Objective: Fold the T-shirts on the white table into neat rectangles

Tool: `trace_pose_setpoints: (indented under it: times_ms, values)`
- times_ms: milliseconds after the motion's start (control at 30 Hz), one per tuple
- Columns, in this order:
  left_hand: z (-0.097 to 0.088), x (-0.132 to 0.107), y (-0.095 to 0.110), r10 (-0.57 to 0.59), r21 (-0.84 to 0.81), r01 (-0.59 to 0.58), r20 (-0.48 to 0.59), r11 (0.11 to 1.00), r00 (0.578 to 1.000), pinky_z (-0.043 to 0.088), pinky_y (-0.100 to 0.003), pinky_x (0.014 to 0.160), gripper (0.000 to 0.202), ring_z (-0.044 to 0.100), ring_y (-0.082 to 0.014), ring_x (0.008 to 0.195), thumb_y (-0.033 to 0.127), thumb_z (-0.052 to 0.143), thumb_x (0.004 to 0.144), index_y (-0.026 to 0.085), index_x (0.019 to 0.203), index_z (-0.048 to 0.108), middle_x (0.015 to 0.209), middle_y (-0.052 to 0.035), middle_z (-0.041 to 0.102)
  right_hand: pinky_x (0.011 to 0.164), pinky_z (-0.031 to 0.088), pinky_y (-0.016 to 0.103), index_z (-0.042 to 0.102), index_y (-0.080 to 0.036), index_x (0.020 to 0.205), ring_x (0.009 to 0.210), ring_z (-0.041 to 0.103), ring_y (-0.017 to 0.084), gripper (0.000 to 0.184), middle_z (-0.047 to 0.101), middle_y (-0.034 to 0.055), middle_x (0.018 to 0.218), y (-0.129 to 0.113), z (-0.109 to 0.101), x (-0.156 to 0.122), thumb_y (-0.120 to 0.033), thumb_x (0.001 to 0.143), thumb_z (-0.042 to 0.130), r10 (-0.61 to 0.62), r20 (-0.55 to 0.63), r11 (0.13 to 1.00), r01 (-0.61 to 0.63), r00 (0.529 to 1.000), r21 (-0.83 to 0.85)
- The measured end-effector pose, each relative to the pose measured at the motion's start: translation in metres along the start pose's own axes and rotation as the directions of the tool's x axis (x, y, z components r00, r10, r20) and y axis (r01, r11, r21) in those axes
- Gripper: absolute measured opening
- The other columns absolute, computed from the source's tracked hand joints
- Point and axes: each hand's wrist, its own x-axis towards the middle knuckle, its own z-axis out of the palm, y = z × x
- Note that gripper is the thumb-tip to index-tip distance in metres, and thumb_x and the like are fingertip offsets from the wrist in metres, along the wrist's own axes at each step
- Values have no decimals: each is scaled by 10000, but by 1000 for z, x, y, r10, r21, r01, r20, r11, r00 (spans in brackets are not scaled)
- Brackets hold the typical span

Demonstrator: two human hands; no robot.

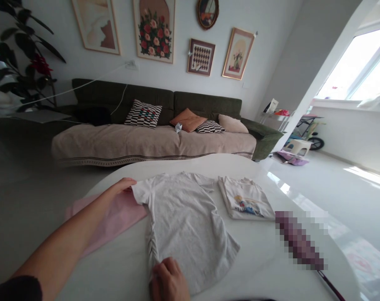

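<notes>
A light grey T-shirt (183, 225) lies spread on a white table (249, 251), its neck end away from me and its left side bunched into creases. My left hand (126, 184) is closed on the edge of its left sleeve, the fingertips partly hidden. Close to me, my right hand (170, 279) has its fingers curled together on the lower left side of the T-shirt, by the hem. Under my left forearm lies a pink cloth (121, 219), partly covered by the arm. A folded white T-shirt (246, 196) with a printed picture and lettering rests right of the grey one.
At the table's right lies a pixelated purple thing (299, 240) with a thin dark handle. Beyond the table stands a dark green sofa (205, 102) with a beige cover and several cushions. A leafy plant (26, 46) is at the left; a white stool (298, 146) stands at the right.
</notes>
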Motion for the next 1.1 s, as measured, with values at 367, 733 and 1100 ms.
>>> trace_pose_setpoints:
  times_ms: [367,733,1100]
  values:
    - [21,18,49,47,-212,-61,-71,975,996,403,-184,480,209,526,-90,482,302,567,702,153,848,574,556,41,552,526,410,212,490,-227,917,559,572,135,211,581,-7,683,-1,-11,11,-121,790,360,111,-149,989,-94,982,116]
    - [138,5,92,484,53,-481,-142,875,864,384,-332,957,313,509,-190,1097,232,450,785,181,1077,550,1132,-78,587,721,492,355,573,-230,875,919,586,242,200,561,119,1093,31,-32,-11,-146,756,437,-54,-316,929,-68,947,-363]
    - [156,-24,30,514,463,-551,218,694,830,202,-515,1032,481,199,-284,1321,449,424,809,280,1257,464,1402,-52,351,931,352,551,314,-311,1354,1261,314,337,682,349,29,1383,11,4,0,-357,729,581,-27,-31,958,17,999,-288]
